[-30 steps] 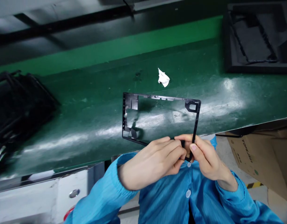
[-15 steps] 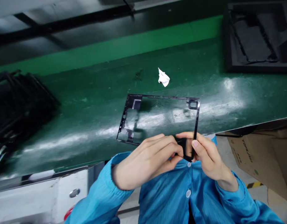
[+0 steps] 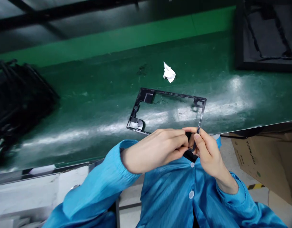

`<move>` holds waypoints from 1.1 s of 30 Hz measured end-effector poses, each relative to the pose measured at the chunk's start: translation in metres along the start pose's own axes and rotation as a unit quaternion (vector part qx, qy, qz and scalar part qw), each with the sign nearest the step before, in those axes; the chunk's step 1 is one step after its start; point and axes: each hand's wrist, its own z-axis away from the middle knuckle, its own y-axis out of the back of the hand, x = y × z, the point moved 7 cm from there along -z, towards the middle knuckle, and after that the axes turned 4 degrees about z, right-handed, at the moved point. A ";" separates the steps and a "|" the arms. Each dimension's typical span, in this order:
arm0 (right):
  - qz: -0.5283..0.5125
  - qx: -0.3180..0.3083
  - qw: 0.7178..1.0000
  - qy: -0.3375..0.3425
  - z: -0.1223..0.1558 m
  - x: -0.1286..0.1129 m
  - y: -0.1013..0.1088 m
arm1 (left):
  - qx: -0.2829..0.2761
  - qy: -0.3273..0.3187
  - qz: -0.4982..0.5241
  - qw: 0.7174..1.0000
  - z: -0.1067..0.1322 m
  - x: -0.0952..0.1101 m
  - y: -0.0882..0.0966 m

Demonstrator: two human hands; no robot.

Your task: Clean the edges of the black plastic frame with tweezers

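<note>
A thin black rectangular frame [image 3: 174, 93], with tabs at its corners, is held tilted above the green bench. My right hand [image 3: 209, 150] pinches its right side near the lower corner between thumb and fingers. Closed at the lower edge of the same frame, close to that corner, my left hand [image 3: 160, 145] has its fingertips bent inward. Whether those fingertips also hold some small part is hidden. A crumpled white scrap [image 3: 169, 73] lies on the bench beyond the frame.
Dark frames [image 3: 19, 101] are piled at the left of the green bench [image 3: 88, 88]. A black tray [image 3: 267, 65] holding another frame stands at the far right. Cardboard boxes [image 3: 262, 161] sit on the floor beyond the bench's near edge.
The frame has tilted, its left end rising and shifting right. My left hand has moved slightly up and right with it, still at the lower corner. My right hand keeps its pinch.
</note>
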 end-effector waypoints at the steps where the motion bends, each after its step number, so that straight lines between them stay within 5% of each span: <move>1: -0.001 0.006 1.000 0.000 0.000 0.000 0.000 | 0.001 -0.005 -0.004 1.000 -0.001 0.001 -0.001; 9: -0.028 0.022 0.999 0.013 -0.002 -0.009 0.001 | 0.044 -0.009 0.058 0.997 0.000 -0.004 -0.002; 22: -0.042 0.016 0.999 0.005 -0.001 -0.013 0.005 | 0.038 -0.015 0.097 0.994 -0.001 0.001 0.018; 30: -0.033 0.026 0.999 0.001 0.001 -0.015 0.002 | 0.016 -0.070 -0.093 0.993 0.004 0.019 0.010; 33: -0.026 0.023 0.999 0.004 0.002 -0.016 0.001 | 0.010 -0.070 -0.070 0.995 0.006 0.018 0.008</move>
